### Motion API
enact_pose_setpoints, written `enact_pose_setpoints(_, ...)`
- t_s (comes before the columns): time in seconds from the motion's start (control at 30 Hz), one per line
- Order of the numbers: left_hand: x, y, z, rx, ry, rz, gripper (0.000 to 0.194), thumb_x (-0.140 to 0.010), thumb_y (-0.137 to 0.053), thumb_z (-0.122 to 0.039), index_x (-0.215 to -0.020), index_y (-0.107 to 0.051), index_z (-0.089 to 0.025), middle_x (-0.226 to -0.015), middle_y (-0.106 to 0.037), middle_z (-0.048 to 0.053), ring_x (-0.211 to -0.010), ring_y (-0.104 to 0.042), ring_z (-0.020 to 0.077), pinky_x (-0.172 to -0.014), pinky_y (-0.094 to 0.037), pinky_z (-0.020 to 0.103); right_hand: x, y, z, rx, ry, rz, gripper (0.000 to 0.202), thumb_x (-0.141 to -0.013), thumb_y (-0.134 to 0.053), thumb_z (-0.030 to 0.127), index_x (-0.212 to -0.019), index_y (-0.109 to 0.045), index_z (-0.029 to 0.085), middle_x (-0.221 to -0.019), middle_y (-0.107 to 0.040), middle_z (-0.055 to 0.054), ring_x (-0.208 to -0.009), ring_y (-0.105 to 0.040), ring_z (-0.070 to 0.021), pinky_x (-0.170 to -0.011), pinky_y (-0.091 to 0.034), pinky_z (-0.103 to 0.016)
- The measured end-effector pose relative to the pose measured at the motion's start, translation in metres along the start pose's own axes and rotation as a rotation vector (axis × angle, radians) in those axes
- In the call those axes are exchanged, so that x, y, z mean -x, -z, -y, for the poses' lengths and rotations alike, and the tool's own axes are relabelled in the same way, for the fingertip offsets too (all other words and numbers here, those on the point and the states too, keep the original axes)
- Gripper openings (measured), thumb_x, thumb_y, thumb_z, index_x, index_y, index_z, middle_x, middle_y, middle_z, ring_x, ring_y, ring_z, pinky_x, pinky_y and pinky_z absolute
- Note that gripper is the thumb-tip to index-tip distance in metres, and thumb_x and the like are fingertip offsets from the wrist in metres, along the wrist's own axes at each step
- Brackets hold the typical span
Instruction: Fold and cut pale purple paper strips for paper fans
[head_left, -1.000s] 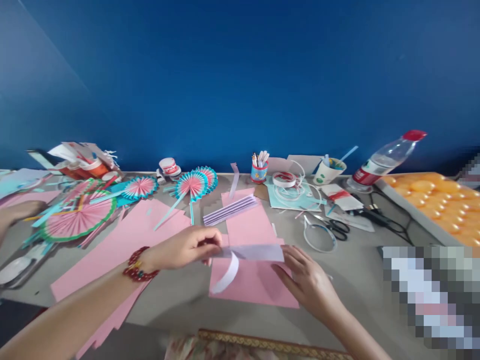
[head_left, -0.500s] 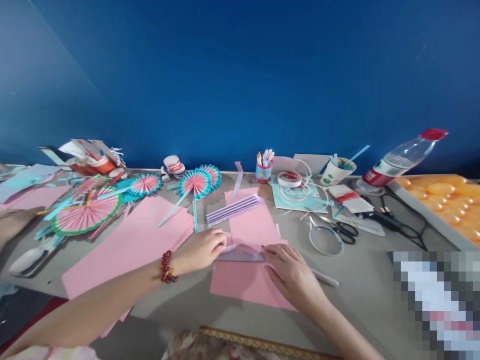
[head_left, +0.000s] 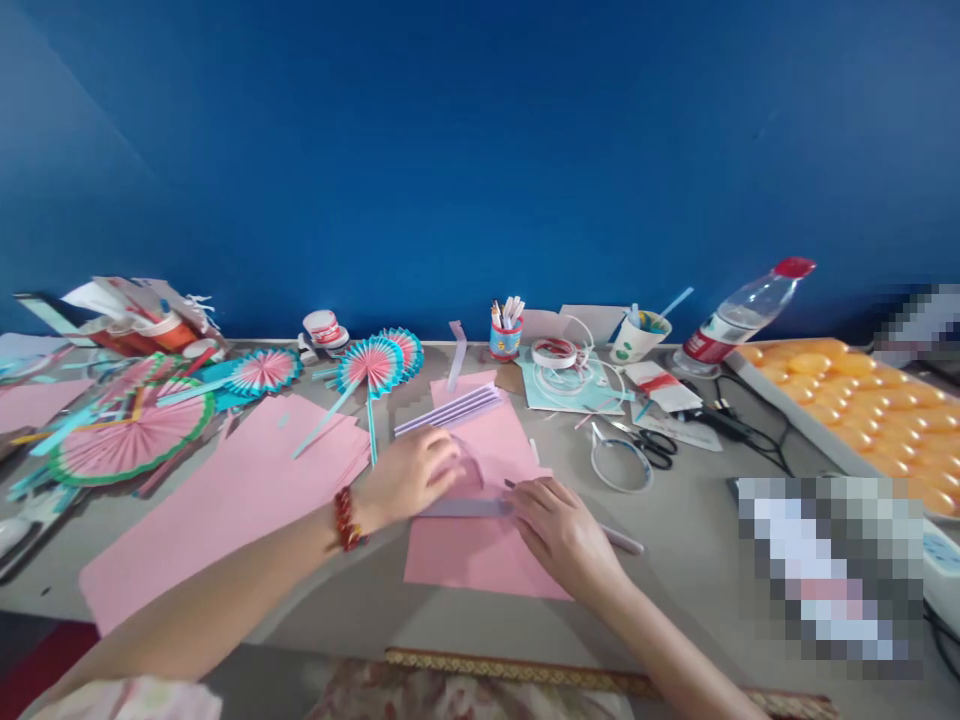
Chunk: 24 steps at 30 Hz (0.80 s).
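A bottle (head_left: 705, 345) stands just beside a tray (head_left: 825, 424) of orange balls. Scissors (head_left: 658, 450) lie by a white hoop (head_left: 622, 488). A white roll (head_left: 553, 353) sits on a blue sheet (head_left: 538, 394), between the pencil cup (head_left: 506, 343) and paper cup (head_left: 634, 343). Farther left are blue-edged fans (head_left: 367, 366) and a green-edged fan (head_left: 142, 437).

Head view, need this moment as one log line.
left hand: over pink paper, grip unclear | right hand: holds pale stick, at lilac strip | beyond: pleated lilac paper | right: scissors
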<state>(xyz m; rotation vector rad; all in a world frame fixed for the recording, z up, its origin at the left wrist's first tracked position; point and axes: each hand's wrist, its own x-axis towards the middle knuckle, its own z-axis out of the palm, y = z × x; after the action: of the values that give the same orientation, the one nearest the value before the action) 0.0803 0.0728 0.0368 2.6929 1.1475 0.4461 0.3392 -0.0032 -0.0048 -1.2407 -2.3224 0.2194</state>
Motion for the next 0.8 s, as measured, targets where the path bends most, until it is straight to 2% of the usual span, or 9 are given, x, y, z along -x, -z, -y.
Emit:
enact_pose_setpoints(0.03,0.012,-0.001,-0.006,-0.013,-0.066,0.060,0.023,-0.096,-0.059,-0.039,-0.109,-0.061,-0.020,-0.109,-0.062,0.007,-0.104,-0.058,0.0242,-0.092,-0.047,0.037,-0.001,-0.001,0.001,-0.007,-0.001,0.002,0.023,-0.093,-0.050,0.013,-0.111,-0.064,0.020,-0.106,-0.068,-0.010,-0.102,-0.060,-0.0251,-0.088,-0.051,-0.042)
enact_pose_setpoints(0.1,0.034,-0.004,-0.015,-0.061,-0.105,0.126,0.036,-0.089,-0.067,-0.047,-0.110,-0.061,-0.019,-0.108,-0.063,0.008,-0.104,-0.058,0.0277,-0.089,-0.047,0.040,-0.004,-0.001,0.001,-0.024,0.002,0.005,0.020,-0.095,-0.049,0.013,-0.103,-0.065,0.021,-0.100,-0.068,-0.008,-0.098,-0.060,-0.0241,-0.086,-0.050,-0.040)
enact_pose_setpoints(0.23,0.057,-0.004,-0.013,-0.026,0.008,0.156,0.012,-0.099,-0.054,-0.026,-0.104,-0.063,-0.020,-0.101,-0.066,0.005,-0.096,-0.062,0.0225,-0.085,-0.048,0.035,-0.007,0.001,0.002,-0.105,0.010,-0.014,0.019,-0.098,-0.046,0.014,-0.096,-0.064,0.022,-0.091,-0.069,-0.006,-0.088,-0.062,-0.0214,-0.079,-0.049,-0.036)
enact_pose_setpoints(0.37,0.062,0.001,-0.008,0.074,0.105,0.142,0.016,-0.101,-0.049,-0.019,-0.099,-0.065,-0.020,-0.098,-0.066,0.004,-0.091,-0.063,0.0195,-0.082,-0.048,0.030,-0.008,0.003,0.002,-0.165,0.032,-0.046,0.018,-0.099,-0.046,0.017,-0.097,-0.064,0.022,-0.089,-0.071,-0.006,-0.085,-0.064,-0.0201,-0.079,-0.050,-0.034)
enact_pose_setpoints(0.57,0.059,0.000,-0.010,0.041,0.026,0.135,0.012,-0.098,-0.053,-0.017,-0.093,-0.064,-0.019,-0.094,-0.064,0.004,-0.091,-0.060,0.0202,-0.082,-0.046,0.031,-0.003,0.006,0.012,-0.191,0.022,-0.056,0.017,-0.099,-0.047,0.017,-0.098,-0.064,0.022,-0.090,-0.072,-0.006,-0.086,-0.066,-0.0199,-0.077,-0.052,-0.032)
enact_pose_setpoints(0.7,0.055,0.014,-0.009,-0.130,-0.048,0.016,0.020,-0.096,-0.049,-0.012,-0.086,-0.065,-0.019,-0.089,-0.059,0.004,-0.087,-0.055,0.0195,-0.075,-0.044,0.030,0.002,0.019,0.041,-0.271,0.045,-0.002,0.018,-0.099,-0.048,0.020,-0.096,-0.065,0.021,-0.088,-0.072,-0.006,-0.082,-0.066,-0.0177,-0.074,-0.051,-0.029)
enact_pose_setpoints(0.8,0.052,0.033,-0.006,-0.193,-0.220,-0.167,0.022,-0.098,-0.047,-0.012,-0.102,-0.067,-0.021,-0.083,-0.062,0.003,-0.080,-0.055,0.0185,-0.076,-0.043,0.033,0.005,0.031,0.048,-0.334,0.120,0.057,0.014,-0.097,-0.053,0.028,-0.099,-0.066,0.021,-0.088,-0.072,-0.005,-0.083,-0.067,-0.0176,-0.074,-0.052,-0.028)
